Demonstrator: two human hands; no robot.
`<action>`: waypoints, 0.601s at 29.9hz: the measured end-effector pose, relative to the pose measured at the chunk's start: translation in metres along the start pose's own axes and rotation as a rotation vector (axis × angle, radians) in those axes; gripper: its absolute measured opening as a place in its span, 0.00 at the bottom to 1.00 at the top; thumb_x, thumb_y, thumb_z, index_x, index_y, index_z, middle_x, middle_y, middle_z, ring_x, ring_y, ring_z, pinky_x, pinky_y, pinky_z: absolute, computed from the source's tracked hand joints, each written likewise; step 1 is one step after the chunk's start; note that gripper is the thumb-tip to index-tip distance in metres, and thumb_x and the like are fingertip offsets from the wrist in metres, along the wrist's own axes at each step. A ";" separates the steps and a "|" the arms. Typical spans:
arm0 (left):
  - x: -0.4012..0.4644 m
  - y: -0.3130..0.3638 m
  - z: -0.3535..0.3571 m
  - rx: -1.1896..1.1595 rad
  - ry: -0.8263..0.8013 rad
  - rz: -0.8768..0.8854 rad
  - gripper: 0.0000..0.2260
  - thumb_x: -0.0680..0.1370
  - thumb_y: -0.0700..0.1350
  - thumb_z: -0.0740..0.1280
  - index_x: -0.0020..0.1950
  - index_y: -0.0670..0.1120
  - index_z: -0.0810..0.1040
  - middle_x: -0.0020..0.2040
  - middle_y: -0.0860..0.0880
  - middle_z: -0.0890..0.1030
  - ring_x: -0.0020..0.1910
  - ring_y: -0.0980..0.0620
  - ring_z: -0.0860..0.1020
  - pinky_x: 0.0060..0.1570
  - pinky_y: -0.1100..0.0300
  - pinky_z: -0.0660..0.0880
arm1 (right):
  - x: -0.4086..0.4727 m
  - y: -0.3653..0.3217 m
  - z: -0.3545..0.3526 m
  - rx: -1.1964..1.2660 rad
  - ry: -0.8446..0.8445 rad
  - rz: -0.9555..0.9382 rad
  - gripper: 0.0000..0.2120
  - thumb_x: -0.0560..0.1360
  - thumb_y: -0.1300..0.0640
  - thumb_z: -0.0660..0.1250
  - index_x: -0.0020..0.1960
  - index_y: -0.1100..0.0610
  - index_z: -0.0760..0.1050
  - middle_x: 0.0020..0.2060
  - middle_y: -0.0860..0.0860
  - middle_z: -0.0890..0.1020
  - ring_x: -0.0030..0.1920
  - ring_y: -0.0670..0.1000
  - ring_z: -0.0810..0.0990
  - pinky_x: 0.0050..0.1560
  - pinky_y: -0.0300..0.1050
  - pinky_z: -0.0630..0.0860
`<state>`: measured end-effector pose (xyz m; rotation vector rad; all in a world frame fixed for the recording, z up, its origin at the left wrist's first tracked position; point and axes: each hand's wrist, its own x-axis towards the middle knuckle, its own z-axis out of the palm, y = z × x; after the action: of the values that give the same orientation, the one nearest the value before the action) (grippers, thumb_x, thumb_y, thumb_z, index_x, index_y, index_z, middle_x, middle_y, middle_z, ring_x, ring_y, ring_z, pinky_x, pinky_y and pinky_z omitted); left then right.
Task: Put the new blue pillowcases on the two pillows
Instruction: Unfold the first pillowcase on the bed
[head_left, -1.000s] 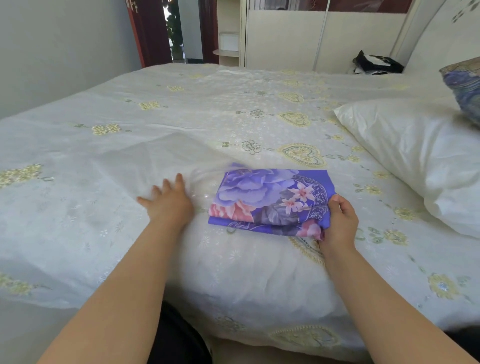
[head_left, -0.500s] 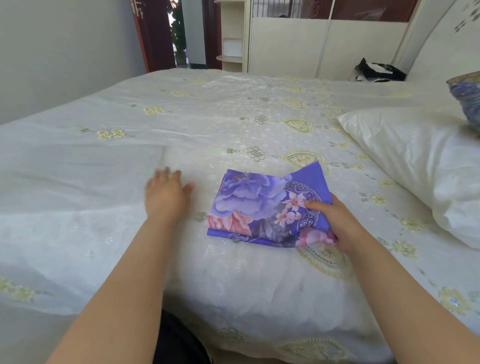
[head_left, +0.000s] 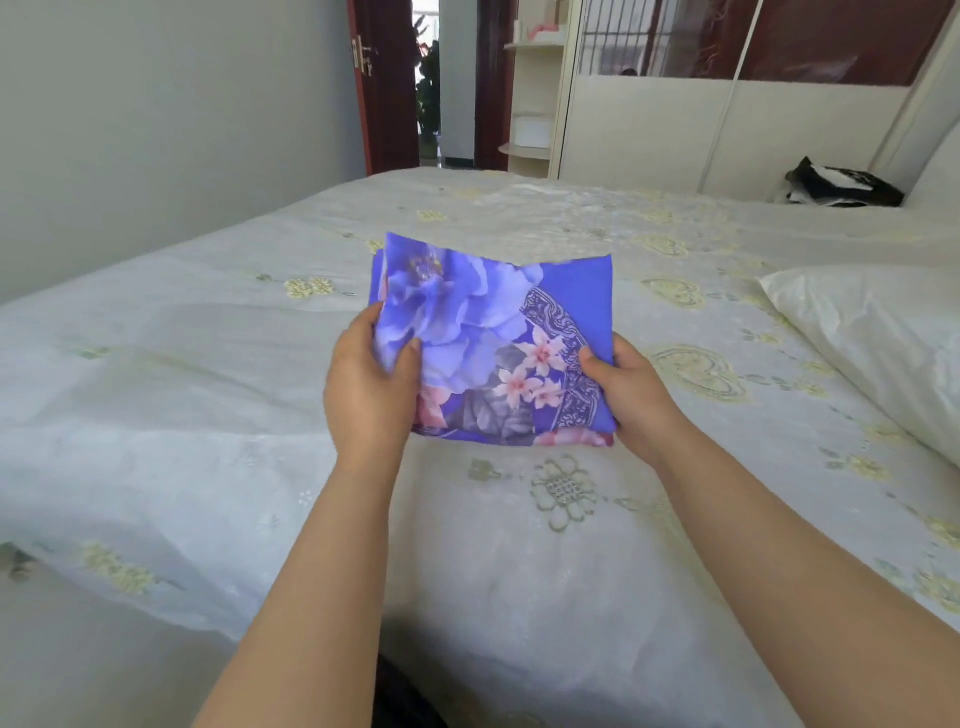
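A folded blue pillowcase (head_left: 483, 332) with large flowers printed on it is held up above the bed (head_left: 208, 415). My left hand (head_left: 369, 389) grips its left edge, thumb on top. Its right edge is pinched by my right hand (head_left: 631, 395), thumb on the printed side. A bare white pillow (head_left: 872, 343) lies at the right side of the bed, apart from both hands.
The bed wears a white cover with pale yellow embroidery. A black and white bundle (head_left: 836, 184) lies at the far right corner. Behind the bed stand a cream wardrobe (head_left: 727, 130) and an open doorway (head_left: 431, 83). A grey wall (head_left: 156, 130) runs along the left.
Both hands have taken hold of the folded pillowcase and lifted it off the bed. The left hand left the bed cover. The view has tilted up.
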<state>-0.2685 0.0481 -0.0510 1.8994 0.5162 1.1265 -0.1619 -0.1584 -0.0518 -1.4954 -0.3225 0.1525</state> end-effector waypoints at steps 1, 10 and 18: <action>0.006 -0.003 -0.006 0.055 0.091 0.017 0.18 0.76 0.49 0.66 0.66 0.53 0.72 0.60 0.53 0.76 0.56 0.56 0.74 0.51 0.64 0.67 | 0.013 -0.001 0.017 -0.024 0.017 0.000 0.08 0.78 0.62 0.62 0.55 0.53 0.76 0.48 0.53 0.82 0.45 0.53 0.81 0.54 0.54 0.77; 0.044 -0.102 -0.037 0.710 0.104 -0.229 0.16 0.79 0.47 0.57 0.62 0.50 0.79 0.74 0.46 0.63 0.74 0.43 0.57 0.70 0.45 0.53 | 0.083 0.008 0.120 -0.911 -0.188 -0.028 0.34 0.78 0.49 0.63 0.77 0.50 0.49 0.70 0.59 0.62 0.65 0.59 0.71 0.61 0.47 0.69; 0.033 -0.061 -0.030 0.436 0.166 0.486 0.13 0.75 0.38 0.59 0.54 0.39 0.81 0.52 0.43 0.82 0.52 0.40 0.78 0.53 0.52 0.70 | 0.023 0.066 0.100 -0.865 -0.029 -0.094 0.16 0.79 0.51 0.61 0.65 0.54 0.69 0.61 0.55 0.72 0.57 0.57 0.76 0.59 0.50 0.72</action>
<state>-0.2731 0.1188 -0.0780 2.4038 0.4231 1.5943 -0.1638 -0.0513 -0.1101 -2.3268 -0.5184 -0.0557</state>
